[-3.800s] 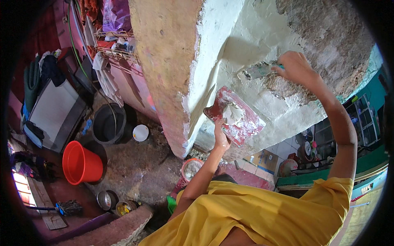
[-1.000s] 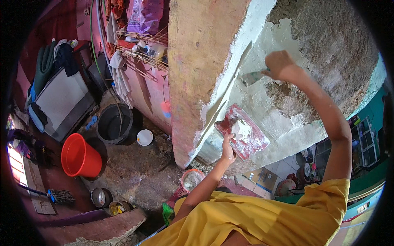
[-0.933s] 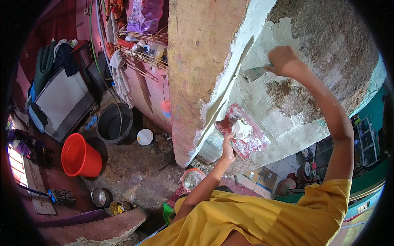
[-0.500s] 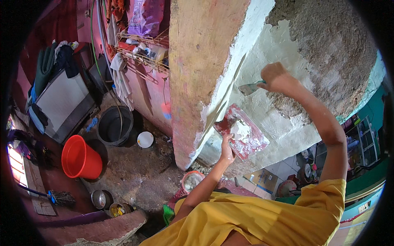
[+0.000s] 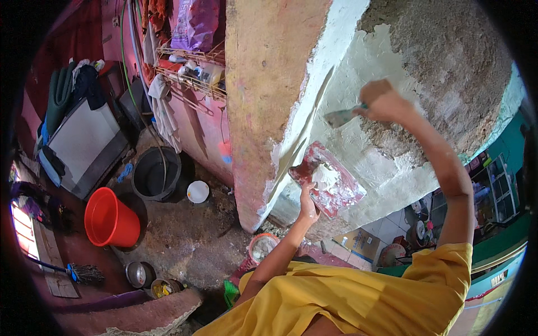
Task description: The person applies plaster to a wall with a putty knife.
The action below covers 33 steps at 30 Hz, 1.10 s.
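My right hand [image 5: 383, 102] is closed round the green handle of a putty knife [image 5: 341, 116], whose blade lies at the wall face near its left corner. A pale, wet-looking layer of plaster [image 5: 364, 73] covers much of that wall [image 5: 443, 67], with rough bare cement to the right. In my left hand [image 5: 308, 203] is a flat red plastering board [image 5: 342, 193], smeared with white, carrying a lump of white plaster [image 5: 326, 178]. The board sits just below the knife, close to the wall. Part of my left fingers is hidden beneath it.
A tan pillar face [image 5: 269, 84] meets the plastered side at a pale edge. On the floor at left stand a red bucket [image 5: 112, 218], a black tub [image 5: 157, 178] and a white lid [image 5: 198, 191]. By my left forearm is a bucket of pale mix [image 5: 262, 246].
The putty knife has turned slightly, and its blade has shifted a little left and down. My right hand has tilted with it. The board stays nearly where it was.
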### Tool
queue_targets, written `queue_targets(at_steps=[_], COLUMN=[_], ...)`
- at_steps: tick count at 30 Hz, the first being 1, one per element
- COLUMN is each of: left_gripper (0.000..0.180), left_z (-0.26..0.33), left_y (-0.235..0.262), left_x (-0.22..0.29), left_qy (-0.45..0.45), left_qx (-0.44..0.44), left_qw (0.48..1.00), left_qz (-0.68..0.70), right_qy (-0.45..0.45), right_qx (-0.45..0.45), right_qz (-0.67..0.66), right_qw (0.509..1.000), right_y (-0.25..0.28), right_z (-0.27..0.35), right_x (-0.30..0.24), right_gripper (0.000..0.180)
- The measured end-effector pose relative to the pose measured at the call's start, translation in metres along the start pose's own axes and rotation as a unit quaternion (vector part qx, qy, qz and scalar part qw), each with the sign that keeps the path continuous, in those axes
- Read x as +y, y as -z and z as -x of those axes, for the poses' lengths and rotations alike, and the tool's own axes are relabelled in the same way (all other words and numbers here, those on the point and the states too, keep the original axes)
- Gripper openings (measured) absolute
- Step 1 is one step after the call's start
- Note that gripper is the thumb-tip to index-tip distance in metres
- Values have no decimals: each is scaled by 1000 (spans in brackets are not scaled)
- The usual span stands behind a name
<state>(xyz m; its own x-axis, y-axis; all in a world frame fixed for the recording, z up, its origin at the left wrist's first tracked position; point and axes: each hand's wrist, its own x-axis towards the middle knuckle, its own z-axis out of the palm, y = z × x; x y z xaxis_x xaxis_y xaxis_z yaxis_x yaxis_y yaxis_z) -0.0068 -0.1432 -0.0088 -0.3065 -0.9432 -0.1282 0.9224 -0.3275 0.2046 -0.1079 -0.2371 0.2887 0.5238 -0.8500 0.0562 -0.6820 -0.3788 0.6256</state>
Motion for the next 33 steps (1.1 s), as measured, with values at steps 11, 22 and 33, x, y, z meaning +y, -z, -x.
queue_targets(at_steps=[11, 22, 33], left_gripper=[36, 35, 39], left_z=[4, 0, -2], left_y=[0, -10, 3], left_x=[-4, -11, -5], left_qy=[3, 18, 3], left_qx=[4, -15, 45], left_qw=[1000, 1000, 999], left_qz=[6, 4, -12], right_qy=[-99, 28, -18], right_qx=[116, 61, 136], right_qz=[54, 9, 26], right_qw=[987, 998, 990], right_y=[64, 1, 57], right_z=[40, -1, 20], right_x=[63, 11, 43], right_gripper=[37, 45, 42])
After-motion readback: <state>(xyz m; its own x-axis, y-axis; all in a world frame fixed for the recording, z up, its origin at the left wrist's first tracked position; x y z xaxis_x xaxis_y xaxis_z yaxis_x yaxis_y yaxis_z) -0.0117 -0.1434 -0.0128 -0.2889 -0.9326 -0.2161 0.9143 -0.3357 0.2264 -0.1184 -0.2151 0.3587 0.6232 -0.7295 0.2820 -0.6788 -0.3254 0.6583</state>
